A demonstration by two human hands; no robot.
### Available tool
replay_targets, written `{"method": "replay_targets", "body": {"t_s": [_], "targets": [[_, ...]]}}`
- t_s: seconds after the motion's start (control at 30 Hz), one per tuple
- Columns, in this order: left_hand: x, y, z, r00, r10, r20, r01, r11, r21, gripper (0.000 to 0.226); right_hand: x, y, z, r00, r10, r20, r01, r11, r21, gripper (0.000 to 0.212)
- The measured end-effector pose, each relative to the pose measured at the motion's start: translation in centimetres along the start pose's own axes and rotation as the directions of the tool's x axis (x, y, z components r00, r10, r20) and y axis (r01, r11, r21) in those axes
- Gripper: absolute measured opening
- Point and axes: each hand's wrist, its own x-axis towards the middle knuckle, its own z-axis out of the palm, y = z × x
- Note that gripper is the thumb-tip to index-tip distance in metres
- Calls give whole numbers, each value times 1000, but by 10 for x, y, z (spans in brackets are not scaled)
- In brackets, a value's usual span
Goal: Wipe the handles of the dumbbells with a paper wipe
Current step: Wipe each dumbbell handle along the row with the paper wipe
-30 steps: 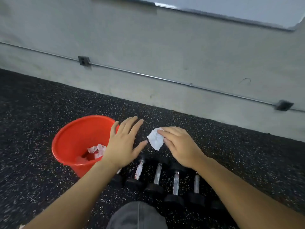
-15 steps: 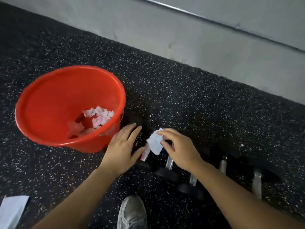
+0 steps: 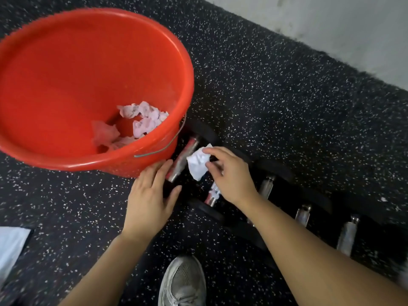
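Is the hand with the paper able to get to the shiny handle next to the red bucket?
Probably yes. The right hand holds the paper wipe right beside that handle, with nothing between them. The left hand sits at the handle's near end.

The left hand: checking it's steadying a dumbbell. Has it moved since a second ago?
Yes. The left hand has come down beside the bucket onto the end of the nearest dumbbell.

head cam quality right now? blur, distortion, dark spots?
Head view: wide-angle bend, the round red plastic bucket rim looks stretched; soft motion blur toward the edges, strongest bottom right; black dumbbell ends merge into the dark speckled rubber floor, only the chrome handles catch light; white paper wipe in the right hand reads clearly.
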Motion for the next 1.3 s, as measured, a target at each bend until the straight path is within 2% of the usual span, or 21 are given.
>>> {"method": "replay_targets", "body": {"t_s": [0.27, 0.53, 0.67, 0.77, 0.87, 0.97, 1.07, 1.17, 1.23, 1.3], "targets": [[-10, -14, -2, 997, -78, -16, 78, 997, -13, 62, 32, 0, 48, 1000, 15, 27, -15, 1000, -1, 41], [-14, -17, 4, 996, -81, -40, 79, 996, -51, 62, 35, 5, 62, 999, 35, -26, -41, 950, -311, 44], [-14, -17, 6, 995, -84, -54, 80, 994, -74, 62, 33, 2, 63, 993, -63, 96, 87, 958, -272, 41], [-14, -17, 9, 993, -85, -78, 76, 991, -113, 62, 28, 0, 67, 944, -188, 273, 262, 927, -269, 40], [-16, -15, 11, 988, -108, -107, 94, 987, -131, 62, 30, 2, 68, 893, -284, 348, 399, 857, -325, 40], [-17, -11, 13, 985, -123, -120, 106, 985, -137, 62, 39, 6, 64, 902, -298, 313, 411, 816, -407, 40], [-17, -10, 12, 983, -130, -131, 111, 983, -144, 62, 53, 13, 55, 969, -192, 155, 245, 826, -507, 42], [-18, -10, 13, 983, -131, -132, 112, 983, -145, 62, 63, 17, 52, 989, -123, 78, 145, 791, -595, 49], [-18, -10, 13, 983, -126, -132, 106, 983, -148, 61, 59, 14, 55, 982, -163, 96, 189, 820, -540, 43], [-18, -10, 14, 985, -120, -127, 101, 983, -150, 60, 49, 10, 61, 954, -237, 181, 296, 838, -459, 44]]}}
